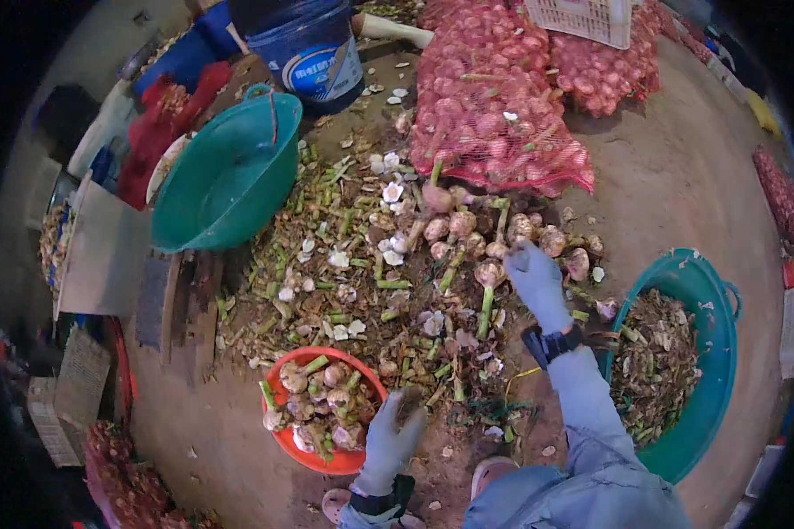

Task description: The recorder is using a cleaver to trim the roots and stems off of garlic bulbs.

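My left hand, in a pale glove with dark, dirty fingertips, is beside the right rim of an orange-red basin. Its thumb stands apart from the fingers, and I see nothing held in it. Garlic bulbs with cut green stems fill that basin. Farther forward, my gloved right hand reaches into loose garlic bulbs on the floor. Its fingertips are at the bulbs; whether they grip one is hidden. A bulb with a long green stem lies just left of this hand.
Red mesh sacks of garlic lie ahead, a white plastic crate on one. A green tub of plant scraps stands right, another green tub left. Near that is a blue bucket. Stem and peel litter covers the floor.
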{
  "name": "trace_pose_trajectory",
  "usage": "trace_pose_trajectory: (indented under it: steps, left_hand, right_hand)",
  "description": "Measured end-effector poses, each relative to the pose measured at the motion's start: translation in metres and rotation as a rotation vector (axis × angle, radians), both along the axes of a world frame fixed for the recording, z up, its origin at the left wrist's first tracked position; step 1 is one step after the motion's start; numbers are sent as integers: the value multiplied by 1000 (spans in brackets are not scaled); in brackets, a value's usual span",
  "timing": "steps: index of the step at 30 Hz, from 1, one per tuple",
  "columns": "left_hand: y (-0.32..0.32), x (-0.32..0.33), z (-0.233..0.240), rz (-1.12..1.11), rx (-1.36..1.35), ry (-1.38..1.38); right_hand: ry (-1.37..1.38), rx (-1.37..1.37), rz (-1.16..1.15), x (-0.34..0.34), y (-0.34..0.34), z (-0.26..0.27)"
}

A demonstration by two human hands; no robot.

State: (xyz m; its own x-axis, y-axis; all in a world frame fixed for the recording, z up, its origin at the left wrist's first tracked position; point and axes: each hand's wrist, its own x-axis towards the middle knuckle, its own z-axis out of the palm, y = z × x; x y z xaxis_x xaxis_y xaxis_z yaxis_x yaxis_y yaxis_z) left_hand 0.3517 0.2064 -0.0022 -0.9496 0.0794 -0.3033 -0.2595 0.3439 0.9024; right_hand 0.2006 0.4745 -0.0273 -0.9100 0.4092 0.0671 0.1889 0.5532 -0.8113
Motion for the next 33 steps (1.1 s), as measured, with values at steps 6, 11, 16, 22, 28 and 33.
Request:
trace_pose_trajectory:
  steps: [6, 11, 16, 22, 28, 33]
  left_hand:
    - [23, 3, 6, -9, 139, -78]
    - [27, -6, -16, 214, 378, -54]
    - [20, -17, -7, 154, 857, -404]
    - [12, -4, 13, 263, 773, -218]
    - [-2, 18, 2, 165, 1023, -86]
    - [-27, 28, 7, -51, 540, 68]
  right_hand:
    - [32, 606, 270, -5, -14, -77]
    - [-12, -507, 357, 50, -38, -30]
    - [-367, -509, 785, 105, -63, 43]
    - [9, 71, 656, 121, -55, 52]
    - [29, 195, 836, 125, -72, 67]
    - [25, 220, 939, 124, -80, 78]
